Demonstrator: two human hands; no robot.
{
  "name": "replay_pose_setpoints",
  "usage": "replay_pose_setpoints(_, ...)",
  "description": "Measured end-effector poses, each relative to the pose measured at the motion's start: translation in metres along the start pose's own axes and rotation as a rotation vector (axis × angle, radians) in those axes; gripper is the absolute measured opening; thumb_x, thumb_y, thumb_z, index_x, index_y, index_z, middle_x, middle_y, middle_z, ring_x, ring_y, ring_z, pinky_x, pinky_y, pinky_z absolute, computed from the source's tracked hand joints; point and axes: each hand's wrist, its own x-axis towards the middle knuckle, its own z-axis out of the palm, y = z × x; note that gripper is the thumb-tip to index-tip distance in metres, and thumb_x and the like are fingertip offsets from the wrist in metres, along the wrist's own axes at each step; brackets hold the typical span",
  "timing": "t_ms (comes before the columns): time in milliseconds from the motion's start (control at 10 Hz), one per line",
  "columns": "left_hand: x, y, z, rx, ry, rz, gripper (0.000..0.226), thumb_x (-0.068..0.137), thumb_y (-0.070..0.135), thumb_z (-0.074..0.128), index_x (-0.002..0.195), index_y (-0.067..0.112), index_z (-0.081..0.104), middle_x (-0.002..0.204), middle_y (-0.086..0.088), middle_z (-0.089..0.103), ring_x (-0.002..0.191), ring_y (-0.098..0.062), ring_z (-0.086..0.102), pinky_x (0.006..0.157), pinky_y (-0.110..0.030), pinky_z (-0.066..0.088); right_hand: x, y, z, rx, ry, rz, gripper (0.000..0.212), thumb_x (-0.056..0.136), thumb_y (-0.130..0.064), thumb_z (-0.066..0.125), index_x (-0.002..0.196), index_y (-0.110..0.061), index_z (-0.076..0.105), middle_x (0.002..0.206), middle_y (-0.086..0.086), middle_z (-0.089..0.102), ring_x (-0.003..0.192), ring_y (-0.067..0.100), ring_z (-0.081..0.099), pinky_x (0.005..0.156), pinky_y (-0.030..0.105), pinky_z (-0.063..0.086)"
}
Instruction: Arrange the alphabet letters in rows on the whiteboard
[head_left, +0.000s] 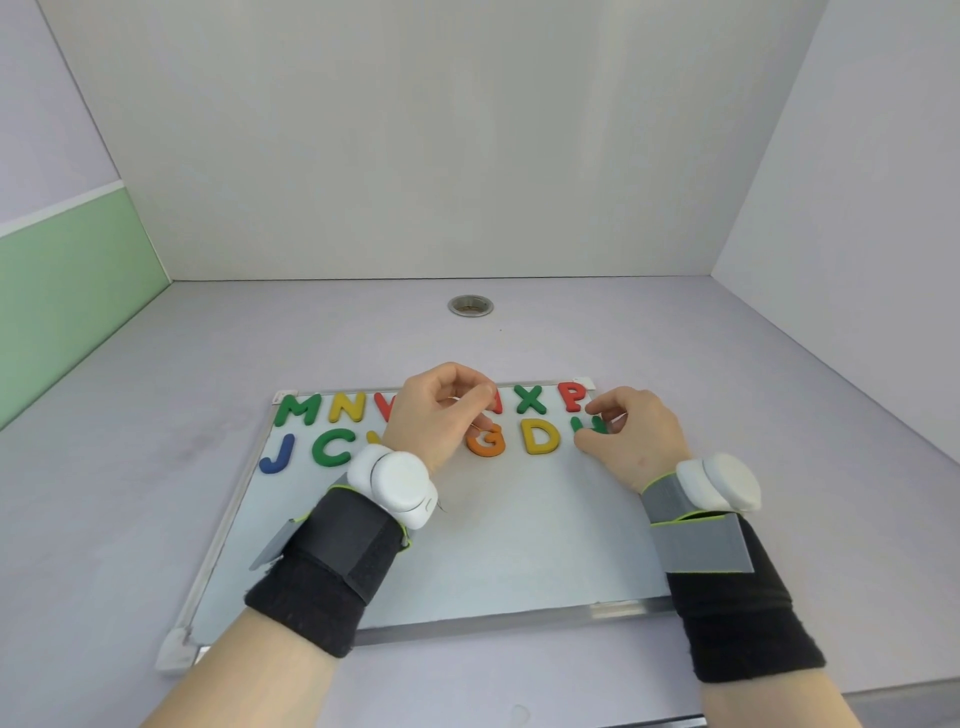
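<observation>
The whiteboard (467, 545) lies near the desk's front edge, with two letter rows along its far edge. My right hand (636, 439) pinches the green letter (594, 427) that ends the second row. My left hand (441, 410) curls over a red letter (497, 404), but I can't tell whether it grips it. A careless slide could knock the red P (571, 396) or yellow D (540, 436) askew.

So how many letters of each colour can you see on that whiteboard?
Green: 4 (M, C, X, half-covered green letter)
Yellow: 3 (N, D, half-covered yellow letter)
Red: 3 (V, P, half-covered red letter)
Blue: 1 (J)
Orange: 1 (G)
Total: 12 in view; left hand and right hand may hide more.
</observation>
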Motion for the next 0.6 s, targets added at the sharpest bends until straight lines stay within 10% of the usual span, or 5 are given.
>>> replay_pose_setpoints(600,-0.005,-0.003,0.006,0.183,0.016,-0.023,0.015,0.085,0.010,0.060,0.073,0.015,0.067,0.063,0.001,0.068,0.049,-0.006,0.064,0.049,-0.020,0.052,-0.006,-0.016,0.011,-0.089,0.015,-0.177,0.007,0.075,-0.033,0.057,0.073,-0.027,0.054,0.084,-0.006,0.048,0.080,0.016,0.048,0.059,0.026,0.031)
